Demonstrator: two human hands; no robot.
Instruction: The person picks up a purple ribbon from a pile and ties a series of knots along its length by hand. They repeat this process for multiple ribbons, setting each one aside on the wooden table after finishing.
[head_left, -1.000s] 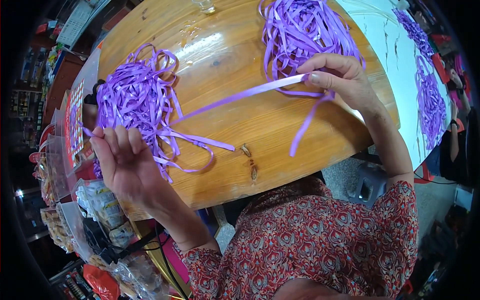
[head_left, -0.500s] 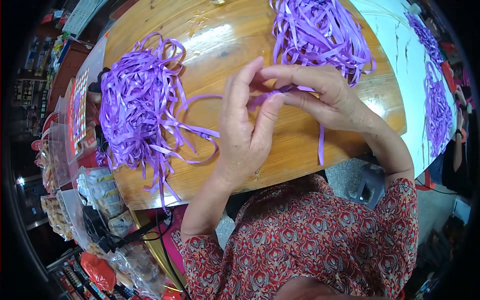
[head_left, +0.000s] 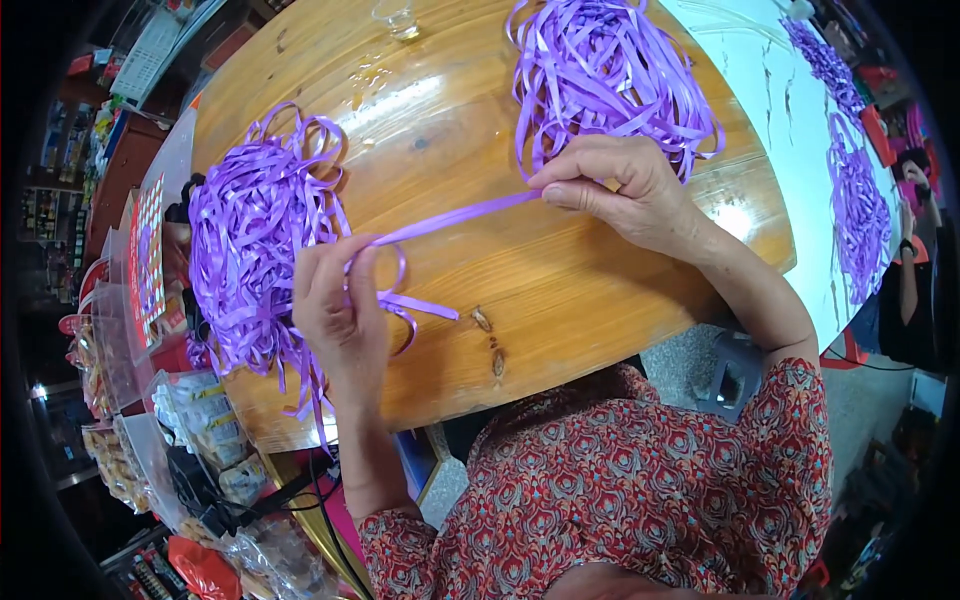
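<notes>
A purple ribbon (head_left: 455, 216) runs taut, slightly slanted, between my two hands above the wooden table. My left hand (head_left: 338, 300) pinches its lower end beside the tangled heap of purple ribbon (head_left: 250, 230) at the left. My right hand (head_left: 615, 190) grips the other end between thumb and bent forefinger, just in front of the looser pile of purple ribbon (head_left: 620, 75) at the back. Under and beside my left hand, a ribbon loop and a short loose end lie against the wood. What my curled right fingers cover is hidden.
The wooden table (head_left: 560, 300) has a curved edge. A small clear cup (head_left: 402, 22) stands at the back near wet spots. On the white marbled table (head_left: 735, 50) at right lie more purple ribbon bundles (head_left: 858, 215). Bagged goods (head_left: 205, 410) crowd the left, and another person's arm (head_left: 908, 270) shows far right.
My hands were close together over the ribbon. My left hand has moved left and down, drawing a straight length out between them. The view has shifted a little.
</notes>
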